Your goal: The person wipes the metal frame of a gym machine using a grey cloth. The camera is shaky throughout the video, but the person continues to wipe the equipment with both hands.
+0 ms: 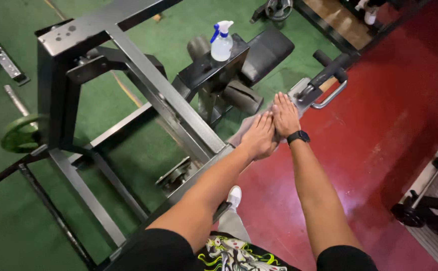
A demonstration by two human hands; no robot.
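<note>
**Both hands flat on a cloth over a gym machine arm**

The left hand (259, 138) and the right hand (284, 115) lie side by side, palms down and fingers stretched out straight, neither one curled around anything. They press together on a greyish cloth (244, 131) that is spread over the slanted steel arm of the machine (206, 168). The cloth sits directly under both palms; only a strip of it shows, sticking out on the left-hand side and a little beyond the fingertips. A black watch (298, 136) rides on the right wrist.

The cloth looks thin, soft and light, so it would likely bunch or slide on the painted metal unless held down by flat pressure; a pinch at its free edge beside the left hand seems the easiest place to lift it. The steel beneath is rigid and smooth.

Just past the fingertips, the arm ends in a black padded grip (329, 68) with a chrome loop handle (329, 98). Further up, a clear spray bottle (222, 42) with a blue-and-white trigger stands upright on a black padded seat (211, 68), well apart from the hands. A green weight plate (21, 133) hangs at the frame's left side. Below lie green floor (8, 221) and red floor (389, 130); dumbbells (429, 211) rest at the right edge. A white shoe (234, 195) shows under the arms.
</note>
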